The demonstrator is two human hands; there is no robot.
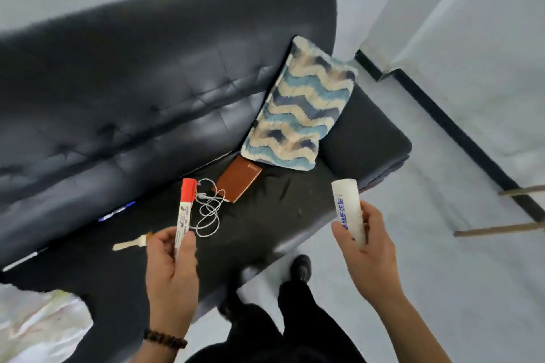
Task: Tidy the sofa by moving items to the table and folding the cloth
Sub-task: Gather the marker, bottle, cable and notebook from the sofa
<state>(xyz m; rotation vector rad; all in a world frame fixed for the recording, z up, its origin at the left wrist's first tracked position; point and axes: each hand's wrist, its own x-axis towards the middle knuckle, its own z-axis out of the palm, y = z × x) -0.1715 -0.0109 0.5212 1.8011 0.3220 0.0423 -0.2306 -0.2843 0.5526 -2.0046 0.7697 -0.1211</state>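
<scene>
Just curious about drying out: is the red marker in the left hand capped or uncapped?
Capped. The marker, held by the left hand, has its red cap seated over its upper end.

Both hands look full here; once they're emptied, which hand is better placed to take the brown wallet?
Probably the left hand: its marker end is nearer the wallet; the right hand, holding the white tube, is farther.

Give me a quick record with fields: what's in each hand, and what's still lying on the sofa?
left hand: holds a red-capped marker
right hand: holds a white tube with blue print
sofa: black, tufted back
on seat: white cable, brown wallet, small brush, blue pen
against backrest: wavy blue and cream cushion
table: not in view
</scene>
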